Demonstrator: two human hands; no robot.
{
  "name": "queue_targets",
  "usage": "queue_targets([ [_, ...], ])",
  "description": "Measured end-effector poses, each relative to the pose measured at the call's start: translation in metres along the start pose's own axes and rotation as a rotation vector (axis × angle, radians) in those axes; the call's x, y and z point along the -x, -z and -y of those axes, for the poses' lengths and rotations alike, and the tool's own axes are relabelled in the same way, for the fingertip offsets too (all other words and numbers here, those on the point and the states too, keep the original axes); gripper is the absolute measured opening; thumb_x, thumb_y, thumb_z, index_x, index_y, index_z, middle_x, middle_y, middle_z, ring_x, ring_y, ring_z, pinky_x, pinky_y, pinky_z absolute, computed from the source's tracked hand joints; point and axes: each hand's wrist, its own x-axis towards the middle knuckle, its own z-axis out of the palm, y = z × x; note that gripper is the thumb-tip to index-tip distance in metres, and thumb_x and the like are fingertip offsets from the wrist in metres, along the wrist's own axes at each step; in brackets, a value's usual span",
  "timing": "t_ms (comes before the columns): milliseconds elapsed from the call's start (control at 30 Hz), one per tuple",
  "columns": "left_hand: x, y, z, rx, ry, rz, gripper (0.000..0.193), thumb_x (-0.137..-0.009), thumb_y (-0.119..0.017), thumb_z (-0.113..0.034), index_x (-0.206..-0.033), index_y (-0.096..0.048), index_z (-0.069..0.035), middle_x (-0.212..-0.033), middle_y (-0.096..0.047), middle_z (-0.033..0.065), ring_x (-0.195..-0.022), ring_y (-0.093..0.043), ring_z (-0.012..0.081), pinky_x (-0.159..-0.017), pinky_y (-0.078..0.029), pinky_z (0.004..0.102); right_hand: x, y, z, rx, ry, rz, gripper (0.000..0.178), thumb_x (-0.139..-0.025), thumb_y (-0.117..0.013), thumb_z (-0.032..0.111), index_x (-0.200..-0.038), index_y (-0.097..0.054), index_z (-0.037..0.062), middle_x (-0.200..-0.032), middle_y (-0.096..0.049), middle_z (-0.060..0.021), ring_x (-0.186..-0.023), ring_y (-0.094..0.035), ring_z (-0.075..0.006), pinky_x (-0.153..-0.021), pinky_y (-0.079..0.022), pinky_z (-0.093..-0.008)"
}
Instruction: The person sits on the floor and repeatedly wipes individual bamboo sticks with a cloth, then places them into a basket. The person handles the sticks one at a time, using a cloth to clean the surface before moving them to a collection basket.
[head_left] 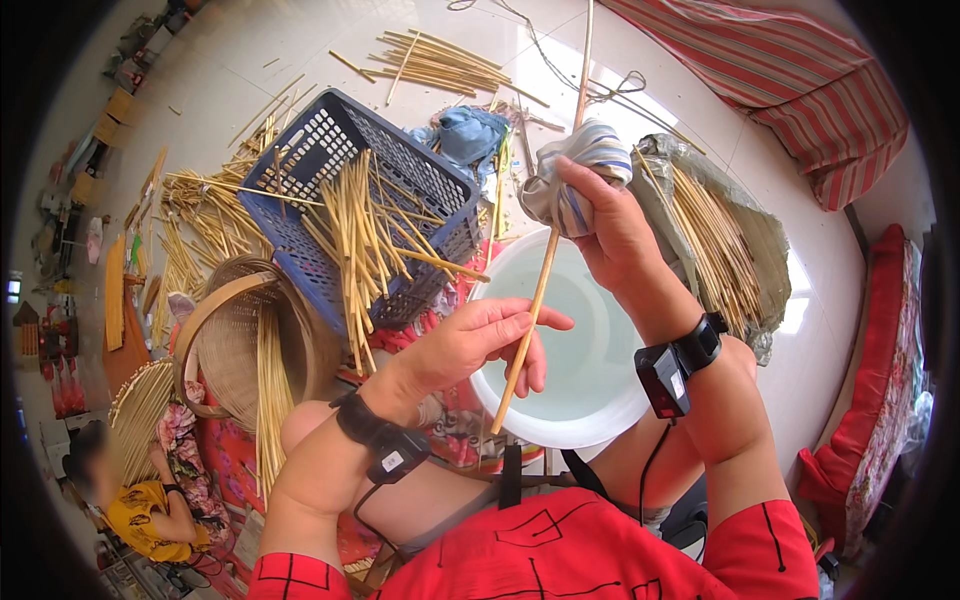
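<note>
A long thin bamboo stick (546,270) slants across the middle of the head view, its lower end over a white basin of water (480,385). My right hand (612,222) is closed round a bunched striped cloth (590,150), which wraps the stick near its upper part. Lower down, my left hand (478,335) has the stick between thumb and fingers, with some other fingers stretched past it. Both hands are above the basin's far and left sides. The cloth hides the stretch of stick inside it.
A blue plastic crate (300,235) holds cut sticks, beside a wicker basket (215,350). More sticks (440,65) lie on the tiled floor. A bundle of sticks (700,245) rests on grey sacking at right. Another person (150,520) sits at far left. Striped fabric (790,90) hangs upper right.
</note>
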Motion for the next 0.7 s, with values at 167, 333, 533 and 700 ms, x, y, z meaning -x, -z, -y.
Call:
queue_targets([
  [167, -0.001, -0.004, -0.002, 0.057, -0.028, -0.055, 0.04, -0.101, -0.032, -0.022, -0.13, -0.039, 0.005, -0.071, -0.06, 0.0114, -0.062, -0.057, 0.0167, -0.059, -0.046, 0.0257, 0.0, -0.001, -0.002, 0.031, -0.005, -0.004, 0.031, -0.081, -0.073, 0.024, -0.101, -0.059, 0.0051, -0.091, -0.062, -0.0028, -0.081, -0.059, -0.0125, -0.071, -0.047, -0.0278],
  [333, -0.006, 0.007, 0.008, 0.018, -0.088, -0.249, 0.023, -0.101, -0.038, -0.022, -0.112, -0.046, -0.004, -0.066, -0.054, 0.0065, -0.057, -0.052, 0.0135, -0.056, -0.043, 0.0232, 0.006, -0.009, -0.008, 0.037, -0.003, 0.04, 0.028, -0.082, -0.071, 0.022, -0.101, -0.059, 0.0056, -0.091, -0.062, -0.0034, -0.08, -0.06, -0.0126, -0.071, -0.047, -0.0279],
  [533, -0.004, 0.006, 0.004, 0.094, -0.138, -0.25, 0.023, -0.102, -0.035, -0.022, -0.108, -0.045, -0.002, -0.068, -0.051, 0.0043, -0.058, -0.049, 0.0121, -0.057, -0.042, 0.0225, 0.016, -0.016, -0.017, 0.027, -0.095, 0.219, 0.03, -0.083, -0.069, 0.019, -0.106, -0.059, 0.0029, -0.094, -0.063, -0.0047, -0.082, -0.06, -0.0136, -0.07, -0.047, -0.0278],
  [700, -0.007, 0.011, 0.01, 0.151, -0.135, -0.343, 0.024, -0.102, -0.035, -0.024, -0.095, -0.048, -0.006, -0.062, -0.032, -0.005, -0.052, -0.028, 0.0058, -0.049, -0.025, 0.0199, 0.02, -0.021, -0.028, 0.14, -0.024, 0.187, 0.028, -0.079, -0.071, 0.011, -0.103, -0.059, 0.0028, -0.092, -0.062, -0.005, -0.082, -0.06, -0.0142, -0.07, -0.047, -0.0271],
])
